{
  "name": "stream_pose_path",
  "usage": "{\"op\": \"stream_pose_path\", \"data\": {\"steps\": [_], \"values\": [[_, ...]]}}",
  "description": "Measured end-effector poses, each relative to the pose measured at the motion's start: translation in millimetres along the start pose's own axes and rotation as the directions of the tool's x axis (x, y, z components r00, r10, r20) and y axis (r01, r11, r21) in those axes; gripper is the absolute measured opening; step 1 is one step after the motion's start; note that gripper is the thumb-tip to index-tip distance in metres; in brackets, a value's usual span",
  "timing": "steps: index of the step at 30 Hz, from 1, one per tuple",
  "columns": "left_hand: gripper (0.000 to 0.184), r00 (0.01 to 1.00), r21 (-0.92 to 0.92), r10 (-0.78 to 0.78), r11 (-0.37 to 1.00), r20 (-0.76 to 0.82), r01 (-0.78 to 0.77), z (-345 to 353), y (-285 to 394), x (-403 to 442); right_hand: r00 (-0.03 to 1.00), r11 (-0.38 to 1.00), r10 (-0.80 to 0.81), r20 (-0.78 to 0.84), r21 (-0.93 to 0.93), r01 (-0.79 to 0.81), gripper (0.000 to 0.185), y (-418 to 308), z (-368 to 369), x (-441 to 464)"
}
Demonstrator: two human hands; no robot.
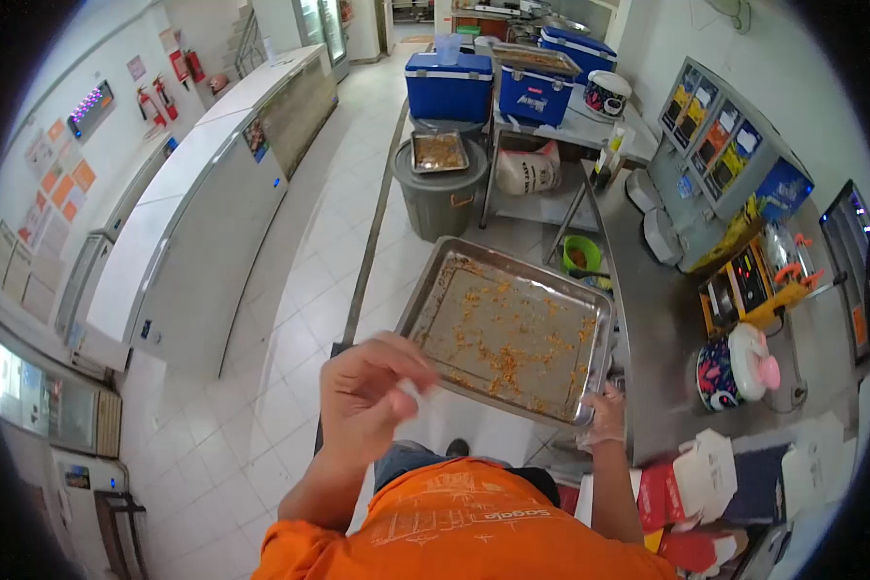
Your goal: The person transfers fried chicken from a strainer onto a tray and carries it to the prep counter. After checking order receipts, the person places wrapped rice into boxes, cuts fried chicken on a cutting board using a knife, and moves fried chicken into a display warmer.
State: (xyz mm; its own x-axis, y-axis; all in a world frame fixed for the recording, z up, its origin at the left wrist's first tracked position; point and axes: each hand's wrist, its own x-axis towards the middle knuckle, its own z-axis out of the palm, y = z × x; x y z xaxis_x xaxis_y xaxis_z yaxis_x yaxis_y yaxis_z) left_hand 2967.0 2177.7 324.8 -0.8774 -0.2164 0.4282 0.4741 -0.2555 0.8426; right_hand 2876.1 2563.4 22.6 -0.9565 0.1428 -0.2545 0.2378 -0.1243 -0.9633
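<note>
A shallow metal baking tray (527, 309) is held out in front of me, tilted, with orange-brown crumbs scattered over its base. My right hand (605, 416), in a clear plastic glove, grips the tray's near right corner. Beside the tray's left edge is my left hand (372, 391), raised with its fingers curled together. A small white thing (410, 390) shows at its fingertips, too blurred to name. Whether the left hand touches the tray rim is unclear.
Ahead, a smaller tray of food (440, 152) sits on a grey lidded bin (442, 198), near blue cooler boxes (448, 92). A steel counter (648, 319) on the right carries dispensers (725, 145) and a patterned pot (730, 372). White chest freezers (203, 213) line the left.
</note>
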Motion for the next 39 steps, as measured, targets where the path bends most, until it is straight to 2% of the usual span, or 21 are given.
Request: {"op": "stream_pose_path", "data": {"steps": [2, 5, 6, 8, 9, 10, 13, 16, 17, 19, 21, 23, 24, 25, 27, 28, 29, 32, 35, 37, 39], "values": [[0.012, 0.975, 0.453, 0.033, 0.889, -0.219, 0.072, -39, -41, 17, 0.993, 0.994, 0.054, 0.105, 0.086, -0.063, 0.041, -74, 38, 31], [0.018, 0.844, 0.309, -0.201, 0.868, -0.496, 0.388, -123, -122, 50, 0.993, 0.995, 0.030, 0.115, 0.092, -0.041, 0.046, -120, 99, 125], [0.019, 0.808, 0.284, -0.244, 0.850, -0.537, 0.445, -145, -141, 65, 0.996, 0.999, -0.013, 0.087, 0.047, 0.008, 0.040, -139, 123, 151], [0.021, 0.717, 0.226, -0.336, 0.794, -0.610, 0.565, -178, -165, 91, 0.997, 0.995, 0.047, 0.054, 0.080, -0.051, 0.042, -166, 157, 197], [0.023, 0.716, 0.215, -0.361, 0.788, -0.598, 0.577, -187, -174, 110, 0.997, 0.993, 0.065, 0.045, 0.097, -0.069, 0.043, -178, 172, 222], [0.024, 0.720, 0.206, -0.383, 0.786, -0.579, 0.584, -196, -182, 138, 0.999, 0.999, 0.037, -0.034, 0.007, -0.037, 0.041, -192, 188, 247], [0.030, 0.767, 0.112, -0.441, 0.831, -0.466, 0.545, -208, -207, 244, 0.975, 0.999, 0.001, 0.222, -0.042, 0.008, 0.046, -206, 201, 356], [0.035, 0.823, 0.084, -0.453, 0.858, -0.342, 0.507, -211, -225, 384, 0.997, 1.000, -0.020, -0.075, -0.014, 0.019, 0.053, -246, 254, 417], [0.037, 0.826, 0.090, -0.472, 0.850, -0.309, 0.519, -210, -232, 425, 1.000, 1.000, -0.017, 0.000, -0.016, 0.017, 0.055, -253, 255, 442], [0.037, 0.847, 0.148, -0.485, 0.841, -0.217, 0.520, -210, -257, 505, 0.988, 1.000, -0.020, 0.152, -0.018, 0.023, 0.061, -279, 255, 510], [0.035, 0.936, 0.406, -0.340, 0.846, -0.090, 0.347, -199, -272, 589, 0.991, 0.998, -0.042, 0.126, 0.056, 0.035, 0.063, -349, 301, 524], [0.033, 0.928, 0.461, -0.365, 0.812, -0.077, 0.357, -188, -286, 678, 0.994, 0.991, -0.075, 0.082, -0.101, 0.083, 0.065, -370, 294, 615], [0.031, 0.936, 0.484, -0.351, 0.816, -0.023, 0.318, -183, -303, 713, 0.994, 0.990, -0.109, 0.013, -0.092, 0.109, 0.062, -380, 282, 652], [0.028, 0.942, 0.503, -0.335, 0.818, 0.025, 0.277, -198, -325, 780, 0.989, 0.987, -0.142, -0.050, -0.086, 0.138, 0.059, -401, 307, 712], [0.027, 0.935, 0.512, -0.343, 0.821, 0.093, 0.250, -169, -344, 854, 0.965, 0.970, -0.224, -0.139, -0.128, 0.207, 0.053, -454, 326, 759], [0.026, 0.916, 0.486, -0.385, 0.826, 0.116, 0.285, -159, -361, 885, 0.962, 0.952, -0.271, -0.026, -0.154, 0.265, 0.050, -466, 311, 804], [0.026, 0.896, 0.461, -0.419, 0.830, 0.145, 0.314, -149, -381, 917, 0.944, 0.929, -0.319, 0.087, -0.168, 0.330, 0.048, -481, 297, 849], [0.024, 0.880, 0.584, -0.469, 0.737, 0.081, 0.339, -133, -464, 1012, 0.903, 0.760, -0.343, 0.259, -0.489, 0.428, 0.035, -516, 319, 942], [0.023, 0.805, 0.710, -0.591, 0.586, 0.045, 0.390, -130, -538, 1090, 0.902, 0.675, -0.366, 0.227, -0.602, 0.426, 0.025, -507, 329, 1049], [0.025, 0.803, 0.727, -0.593, 0.579, 0.064, 0.370, -123, -562, 1098, 0.884, 0.440, -0.341, 0.319, -0.777, 0.450, 0.026, -495, 302, 1082], [0.030, 0.785, 0.762, -0.617, 0.536, 0.058, 0.365, -129, -569, 1087, 0.913, 0.421, -0.276, 0.301, -0.816, 0.397, 0.032, -490, 311, 1084]]}}
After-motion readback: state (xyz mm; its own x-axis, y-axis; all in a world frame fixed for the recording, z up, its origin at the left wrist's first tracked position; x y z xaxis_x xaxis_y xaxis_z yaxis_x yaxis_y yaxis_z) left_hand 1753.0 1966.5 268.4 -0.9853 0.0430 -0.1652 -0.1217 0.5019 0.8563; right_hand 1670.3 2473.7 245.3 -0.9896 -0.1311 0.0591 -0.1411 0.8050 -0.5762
